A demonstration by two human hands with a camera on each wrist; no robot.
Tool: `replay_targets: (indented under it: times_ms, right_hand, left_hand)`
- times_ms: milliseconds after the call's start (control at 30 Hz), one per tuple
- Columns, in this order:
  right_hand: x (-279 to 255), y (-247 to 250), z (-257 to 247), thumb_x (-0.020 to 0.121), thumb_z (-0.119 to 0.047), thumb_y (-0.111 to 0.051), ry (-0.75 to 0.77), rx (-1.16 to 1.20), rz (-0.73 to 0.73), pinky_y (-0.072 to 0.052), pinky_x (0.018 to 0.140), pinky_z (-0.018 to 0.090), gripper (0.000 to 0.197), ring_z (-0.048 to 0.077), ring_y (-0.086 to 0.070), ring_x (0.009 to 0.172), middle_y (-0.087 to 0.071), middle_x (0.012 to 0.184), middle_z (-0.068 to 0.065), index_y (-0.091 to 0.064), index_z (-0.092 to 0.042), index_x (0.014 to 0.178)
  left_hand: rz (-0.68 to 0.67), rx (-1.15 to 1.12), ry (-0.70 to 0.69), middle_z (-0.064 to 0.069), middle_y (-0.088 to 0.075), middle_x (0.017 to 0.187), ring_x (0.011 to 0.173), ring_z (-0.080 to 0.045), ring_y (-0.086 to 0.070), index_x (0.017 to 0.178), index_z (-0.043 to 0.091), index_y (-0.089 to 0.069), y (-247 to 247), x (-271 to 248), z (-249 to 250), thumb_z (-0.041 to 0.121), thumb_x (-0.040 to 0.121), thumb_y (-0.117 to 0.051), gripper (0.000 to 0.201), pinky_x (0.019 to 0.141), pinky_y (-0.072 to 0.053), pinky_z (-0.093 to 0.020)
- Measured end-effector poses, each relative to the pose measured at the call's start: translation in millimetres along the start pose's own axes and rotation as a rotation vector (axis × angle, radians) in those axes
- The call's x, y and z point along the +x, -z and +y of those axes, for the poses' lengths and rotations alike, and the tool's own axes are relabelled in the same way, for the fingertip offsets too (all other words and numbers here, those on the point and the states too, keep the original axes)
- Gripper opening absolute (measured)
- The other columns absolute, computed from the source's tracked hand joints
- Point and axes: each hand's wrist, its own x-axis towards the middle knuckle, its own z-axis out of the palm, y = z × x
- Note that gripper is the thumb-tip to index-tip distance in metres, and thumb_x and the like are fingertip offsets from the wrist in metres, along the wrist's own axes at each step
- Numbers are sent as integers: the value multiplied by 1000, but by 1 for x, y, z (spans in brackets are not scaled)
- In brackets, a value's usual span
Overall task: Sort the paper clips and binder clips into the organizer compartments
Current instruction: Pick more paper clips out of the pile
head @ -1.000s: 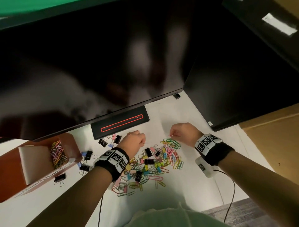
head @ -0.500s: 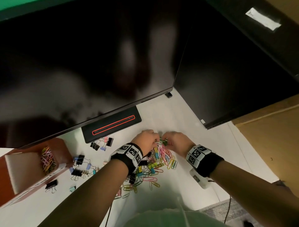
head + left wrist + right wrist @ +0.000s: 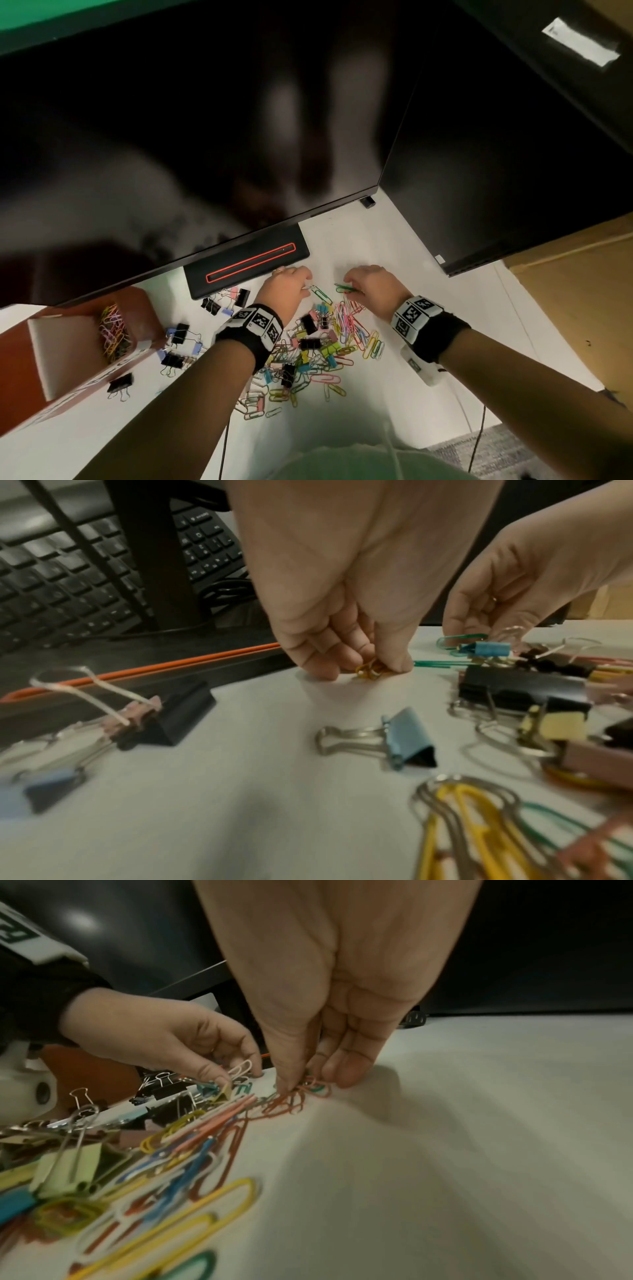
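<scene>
We pinch paper clips off the desk [image 3: 394, 246] beside the pile [image 3: 318, 346] with left hand [image 3: 286, 286] and right hand [image 3: 371, 286], so tangled neighbours could drag along and scatter.

On the bench [image 3: 394, 246] the mixed heap of paper clips and binder clips [image 3: 318, 342] lies in the middle, in front of the monitor base [image 3: 246, 270]. The left hand [image 3: 286, 289] and the right hand [image 3: 371, 287] both sit at the heap's far edge, near each other but apart. The organizer [image 3: 68, 346] stands at the left, with paper clips [image 3: 111, 330] in its far compartment. Loose binder clips [image 3: 180, 346] lie between the organizer and the heap. A second monitor [image 3: 513, 154] stands at the right, behind the heap.
</scene>
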Motion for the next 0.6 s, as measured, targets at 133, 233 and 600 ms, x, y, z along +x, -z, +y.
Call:
replay_targets:
  times_ms: [133,233,600]
  right_hand:
    - [3,3,-6,92,-26,-55,-19,-35,-46,-43,81,31,23,23,-57,96,-62,107,7,-62,-13,110]
    - [5,3,-12,92,-23,-54,-28,-42,-49,-44,79,29,21,23,-58,94,-60,106,8,-64,-11,106]
    - [5,5,-58,89,-21,-59,74,2,31,-47,76,28,15,22,-61,87,-65,100,6,-65,-13,100]
  left_hand:
    - [-56,38,40,-9,-56,112,109,-27,-47,112,11,-57,-1,-1,-3,18,93,-50,22,90,-37,-32]
    - [-92,81,38,-11,-54,115,109,-28,-47,115,9,-54,-2,-1,-4,16,95,-45,23,91,-39,-34]
    - [366,-237,82,2,-55,79,73,-16,-50,89,8,-61,66,-91,-28,13,87,-59,6,63,-30,-21]
